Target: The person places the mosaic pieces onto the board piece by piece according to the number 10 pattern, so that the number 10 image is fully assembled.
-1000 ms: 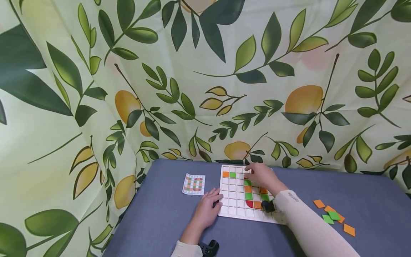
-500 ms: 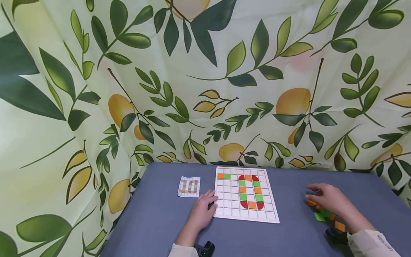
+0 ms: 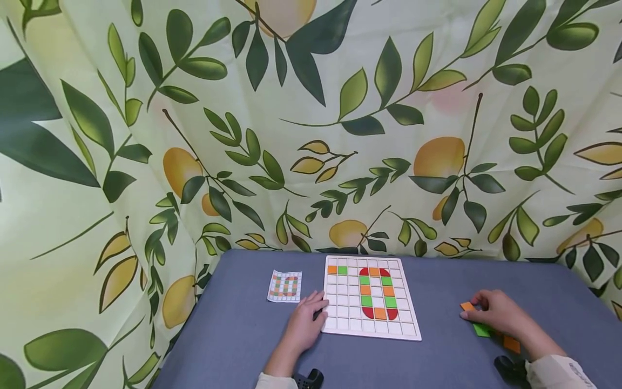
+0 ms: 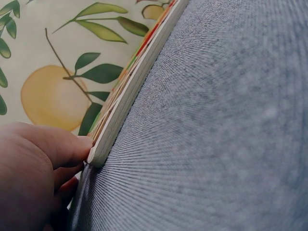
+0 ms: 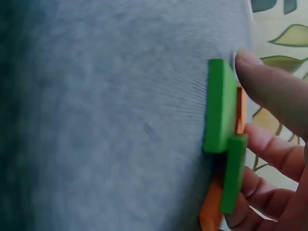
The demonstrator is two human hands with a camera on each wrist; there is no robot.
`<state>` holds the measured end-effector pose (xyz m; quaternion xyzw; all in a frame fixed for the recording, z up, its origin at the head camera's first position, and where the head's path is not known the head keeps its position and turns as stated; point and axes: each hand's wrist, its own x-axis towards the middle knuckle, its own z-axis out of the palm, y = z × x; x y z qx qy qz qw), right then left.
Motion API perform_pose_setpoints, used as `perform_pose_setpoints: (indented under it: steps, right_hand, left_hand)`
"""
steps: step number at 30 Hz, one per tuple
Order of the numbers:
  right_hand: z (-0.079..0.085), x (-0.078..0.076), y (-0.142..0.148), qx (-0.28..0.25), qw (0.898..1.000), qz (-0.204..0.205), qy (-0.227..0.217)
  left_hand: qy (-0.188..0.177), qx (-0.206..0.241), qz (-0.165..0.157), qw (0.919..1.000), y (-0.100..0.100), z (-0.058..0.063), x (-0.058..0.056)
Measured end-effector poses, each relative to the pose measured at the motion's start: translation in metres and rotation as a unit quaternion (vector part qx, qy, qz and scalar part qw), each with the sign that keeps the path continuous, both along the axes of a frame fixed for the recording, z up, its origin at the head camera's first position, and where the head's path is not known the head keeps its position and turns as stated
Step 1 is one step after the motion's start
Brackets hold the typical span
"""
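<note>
In the head view a white grid board (image 3: pixel 341 324) lies on the table, with an oval ring of red, orange and green tiles on it. An orange tile (image 3: pixel 332 269) and a green tile (image 3: pixel 342 270) sit side by side at its upper left. My left hand (image 3: pixel 305 322) rests at the board's left edge, its fingers relaxed; a fingertip (image 4: pixel 83 146) touches the board's rim (image 4: pixel 126 103) in the left wrist view. At the right, my right hand (image 3: pixel 499 313) pinches an orange tile (image 3: pixel 467 306) between thumb and forefinger. Green tiles (image 5: pixel 220 106) lie close under this hand, partly hidden.
A small paper card (image 3: pixel 284 286) printed with a coloured grid pattern lies left of the board. Another orange tile (image 3: pixel 512 344) shows beside the right wrist. Behind the grey-blue table (image 3: pixel 233 324) hangs a leaf-and-fruit patterned cloth (image 3: pixel 311 129).
My right hand has left the board, uncovering the tile ring, and moved right to the loose tiles, where its thumb and forefinger have closed on an orange tile. The left hand stays at the board's edge.
</note>
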<state>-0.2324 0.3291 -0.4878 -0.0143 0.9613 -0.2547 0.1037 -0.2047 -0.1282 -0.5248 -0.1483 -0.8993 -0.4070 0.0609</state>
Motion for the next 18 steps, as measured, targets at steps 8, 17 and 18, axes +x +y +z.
perform_pose_setpoints:
  steps: [8, 17, 18]
  right_hand:
    - [0.0001, -0.0025, 0.0007, -0.030, 0.999, 0.006, -0.011]
    - [-0.0031, -0.0031, 0.0050, -0.048, 0.999, 0.013, -0.013]
    - [-0.0035, -0.0032, 0.0051, -0.045, 0.999, 0.013, -0.011]
  left_hand:
    - [-0.013, 0.005, 0.003, 0.9999, 0.0008, -0.0004, -0.0005]
    - [-0.010, 0.001, 0.003, 0.9999, 0.0006, -0.0008, -0.0009]
    - [-0.014, 0.004, 0.004, 0.9999, 0.0007, -0.0006, -0.0010]
